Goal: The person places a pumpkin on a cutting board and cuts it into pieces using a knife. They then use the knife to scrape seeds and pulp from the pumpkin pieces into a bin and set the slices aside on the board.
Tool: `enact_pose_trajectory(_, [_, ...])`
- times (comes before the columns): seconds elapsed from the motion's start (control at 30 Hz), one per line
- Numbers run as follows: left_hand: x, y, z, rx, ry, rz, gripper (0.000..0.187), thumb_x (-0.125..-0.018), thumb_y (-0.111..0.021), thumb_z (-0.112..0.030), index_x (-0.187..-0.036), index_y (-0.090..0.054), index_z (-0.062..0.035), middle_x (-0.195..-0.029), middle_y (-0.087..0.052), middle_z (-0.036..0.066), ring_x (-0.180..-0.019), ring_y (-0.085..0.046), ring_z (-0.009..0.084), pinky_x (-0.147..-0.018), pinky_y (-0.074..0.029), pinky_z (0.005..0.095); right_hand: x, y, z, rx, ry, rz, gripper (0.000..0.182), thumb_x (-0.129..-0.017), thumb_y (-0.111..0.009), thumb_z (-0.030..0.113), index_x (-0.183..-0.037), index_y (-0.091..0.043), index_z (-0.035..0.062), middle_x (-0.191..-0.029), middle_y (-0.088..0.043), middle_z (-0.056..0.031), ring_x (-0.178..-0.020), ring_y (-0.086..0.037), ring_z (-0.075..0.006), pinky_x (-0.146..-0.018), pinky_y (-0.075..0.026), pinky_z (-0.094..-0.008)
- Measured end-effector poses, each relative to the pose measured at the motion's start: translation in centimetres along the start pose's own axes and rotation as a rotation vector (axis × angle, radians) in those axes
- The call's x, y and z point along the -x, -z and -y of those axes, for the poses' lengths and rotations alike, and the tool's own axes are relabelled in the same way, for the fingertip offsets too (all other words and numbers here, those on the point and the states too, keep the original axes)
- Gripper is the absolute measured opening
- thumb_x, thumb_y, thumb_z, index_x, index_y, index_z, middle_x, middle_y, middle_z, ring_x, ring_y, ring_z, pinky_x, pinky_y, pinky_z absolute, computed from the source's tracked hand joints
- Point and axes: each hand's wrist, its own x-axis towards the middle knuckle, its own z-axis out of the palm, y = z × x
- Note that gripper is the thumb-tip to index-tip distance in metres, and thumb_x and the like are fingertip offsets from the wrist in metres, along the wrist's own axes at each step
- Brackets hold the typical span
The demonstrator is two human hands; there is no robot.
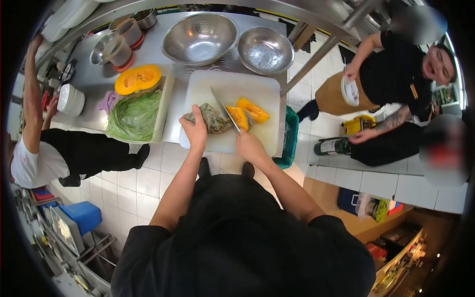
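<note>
A white cutting board (pixel 198 81) lies on the steel table. On it my left hand (pixel 196 129) is closed round the left end of a green-skinned pumpkin piece (pixel 216 120). My right hand (pixel 251 147) grips the handle of a knife (pixel 223 106), whose blade points up and to the left. The blade stands between the green-skinned piece and an orange pumpkin piece (pixel 238 118). Another orange piece (pixel 257 111) rests just right of it.
Left of the board, a tray (pixel 167 106) holds a halved pumpkin (pixel 138 79) and a green cabbage (pixel 136 117). Two steel bowls (pixel 200 42) (pixel 265 52) stand behind. A green bin (pixel 289 138) is at right. One person stands left, another right.
</note>
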Motion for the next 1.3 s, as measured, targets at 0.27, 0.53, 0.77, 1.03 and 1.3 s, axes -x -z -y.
enact_pose_trajectory(0.27, [0.3,1.8,-0.8,-0.128,-0.023,-0.005,0.091,-0.098,-0.060,-0.068,-0.131,-0.047,0.0148,-0.135,-0.047,0.036,-0.128,-0.049,0.0433,-0.112,-0.038,0.0471,3.7,1.4,1.4,-0.082,0.131,-0.249,0.024,-0.105,-0.053,0.020,-0.100,-0.052,-0.0028,-0.087,-0.066,-0.0325,-0.083,-0.064,-0.0551,-0.076,-0.049,-0.0624])
enact_pose_trajectory(0.53, [-0.6,1.6,-1.8,-0.262,-0.040,0.049,0.097,-0.099,-0.054,-0.071,-0.141,-0.042,0.0155,-0.137,-0.044,0.040,-0.128,-0.049,0.0533,-0.113,-0.037,0.0508,4.7,2.0,6.2,-0.140,0.218,-0.231,0.022,-0.106,-0.052,0.018,-0.103,-0.049,-0.0032,-0.084,-0.064,-0.0332,-0.081,-0.063,-0.0557,-0.072,-0.050,-0.0616])
enact_pose_trajectory(0.77, [-0.4,1.2,-2.5,-0.255,-0.017,0.097,0.101,-0.100,-0.050,-0.072,-0.145,-0.037,0.0181,-0.140,-0.039,0.041,-0.128,-0.049,0.0557,-0.113,-0.040,0.0515,4.0,1.7,6.3,-0.046,0.165,-0.200,0.022,-0.106,-0.051,0.019,-0.102,-0.050,-0.0020,-0.077,-0.065,-0.0312,-0.074,-0.065,-0.0538,-0.067,-0.050,-0.0627])
enact_pose_trajectory(1.03, [-0.1,1.1,-2.2,-0.212,-0.022,0.101,0.103,-0.102,-0.048,-0.071,-0.148,-0.031,0.0197,-0.142,-0.036,0.040,-0.129,-0.048,0.0548,-0.114,-0.039,0.0515,9.4,7.3,13.5,-0.340,0.367,-0.583,0.013,-0.102,-0.058,0.010,-0.095,-0.053,0.0003,-0.076,-0.062,-0.0259,-0.072,-0.064,-0.0496,-0.063,-0.049,-0.0568])
enact_pose_trajectory(1.3, [-0.5,0.8,0.0,-0.195,-0.129,0.065,0.100,-0.102,-0.054,-0.066,-0.147,-0.031,0.0207,-0.140,-0.036,0.039,-0.129,-0.047,0.0531,-0.114,-0.038,0.0514,2.8,-2.6,4.5,0.129,0.040,-0.061,0.020,-0.103,-0.048,0.014,-0.114,-0.048,-0.0027,-0.085,-0.069,-0.0320,-0.083,-0.069,-0.0531,-0.074,-0.053,-0.0628])
